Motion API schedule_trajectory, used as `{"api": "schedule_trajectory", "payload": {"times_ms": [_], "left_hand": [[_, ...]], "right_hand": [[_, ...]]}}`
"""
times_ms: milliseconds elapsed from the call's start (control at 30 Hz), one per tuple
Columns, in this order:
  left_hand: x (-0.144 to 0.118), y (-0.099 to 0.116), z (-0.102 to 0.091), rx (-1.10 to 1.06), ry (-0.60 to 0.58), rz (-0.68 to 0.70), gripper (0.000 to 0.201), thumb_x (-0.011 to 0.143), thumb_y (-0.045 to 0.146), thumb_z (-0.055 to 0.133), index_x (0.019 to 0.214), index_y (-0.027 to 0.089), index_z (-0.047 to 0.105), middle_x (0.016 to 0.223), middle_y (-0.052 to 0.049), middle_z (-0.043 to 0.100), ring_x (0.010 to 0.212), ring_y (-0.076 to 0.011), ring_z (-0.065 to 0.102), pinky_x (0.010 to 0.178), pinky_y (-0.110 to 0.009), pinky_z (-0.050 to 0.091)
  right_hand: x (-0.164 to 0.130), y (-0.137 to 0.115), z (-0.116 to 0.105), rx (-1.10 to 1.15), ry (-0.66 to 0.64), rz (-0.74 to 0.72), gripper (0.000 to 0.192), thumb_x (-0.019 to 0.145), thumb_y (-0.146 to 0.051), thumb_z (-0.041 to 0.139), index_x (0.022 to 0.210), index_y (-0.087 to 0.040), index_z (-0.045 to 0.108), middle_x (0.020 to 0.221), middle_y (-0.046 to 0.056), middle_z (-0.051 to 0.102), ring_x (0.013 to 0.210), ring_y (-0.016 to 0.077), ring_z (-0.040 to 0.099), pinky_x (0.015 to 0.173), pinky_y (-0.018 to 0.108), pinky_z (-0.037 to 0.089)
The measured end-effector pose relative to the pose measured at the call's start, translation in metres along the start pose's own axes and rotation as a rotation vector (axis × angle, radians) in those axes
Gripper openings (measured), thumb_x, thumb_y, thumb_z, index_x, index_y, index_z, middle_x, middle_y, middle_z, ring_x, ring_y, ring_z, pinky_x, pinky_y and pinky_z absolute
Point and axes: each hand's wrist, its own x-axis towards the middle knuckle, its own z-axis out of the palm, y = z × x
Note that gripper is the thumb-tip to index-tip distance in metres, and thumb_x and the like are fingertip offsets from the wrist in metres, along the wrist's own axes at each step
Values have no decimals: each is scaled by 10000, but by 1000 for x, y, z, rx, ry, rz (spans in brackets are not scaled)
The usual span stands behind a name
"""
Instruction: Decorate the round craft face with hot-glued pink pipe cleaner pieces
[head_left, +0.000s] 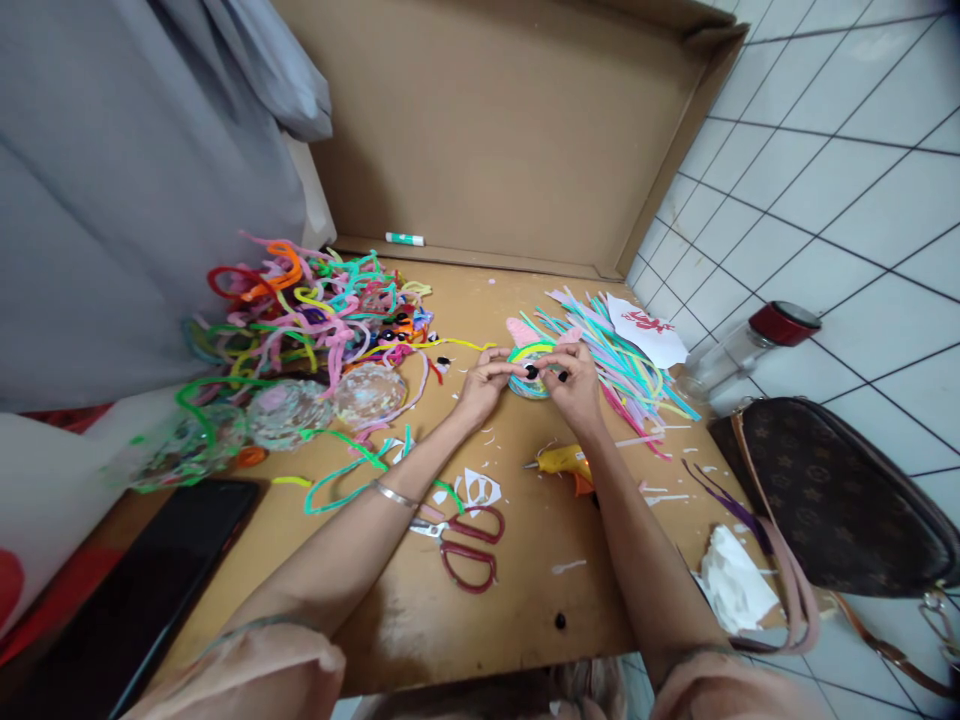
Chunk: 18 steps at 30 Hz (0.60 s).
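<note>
Left hand (484, 382) and right hand (574, 378) at frame centre, fingers pinched shut on coiled pipe-cleaner disc (529, 368). Glue gun (562, 461) just below; scissors (465, 540) lower centre.

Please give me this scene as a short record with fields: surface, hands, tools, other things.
surface: cardboard sheet on a tiled floor
left hand: left hand pinches the round coiled piece
right hand: right hand holds the same piece
tools: red scissors, yellow glue gun
other: tangled pipe cleaners; brown handbag; jar

Both hands, left (484, 383) and right (574, 380), pinch a coiled pipe-cleaner disc (530, 368) on the cardboard (525, 560).
</note>
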Motion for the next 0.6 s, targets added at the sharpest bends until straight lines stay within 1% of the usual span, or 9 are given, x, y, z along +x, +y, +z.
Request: {"api": "schedule_trajectory", "payload": {"times_ms": [233,367,500,600], "left_hand": [[3,-8,-2,16,-18,45,71,725,243,728,687,238,788,1106,-73,583,1133,-231,529,1043,-376,395],[4,-9,-2,18,-13,38,71,726,256,742,673,229,781,1102,-78,587,1133,-233,535,1050,-387,392],[4,-10,-3,34,-11,29,82,737,213,724,680,226,782,1115,-76,594,1153,-233,527,1064,-388,379],[4,-11,-3,43,-10,29,122,741,169,693,690,228,786,1128,-73,589,1169,-228,517,1078,-381,365]], "right_hand": [[1,-1,-2,17,-10,5,203,700,-111,601,777,-229,747,935,48,515,962,219,551,879,391,489],[0,-2,-3,39,-20,17,202,706,-110,604,764,-240,747,936,45,520,951,215,552,857,384,493],[-1,-3,-3,68,-5,9,190,719,-121,611,783,-242,744,938,43,531,952,211,555,830,368,498],[-1,-4,-3,81,-8,-13,204,713,-106,611,782,-244,744,943,44,529,959,210,553,840,369,496]]}}
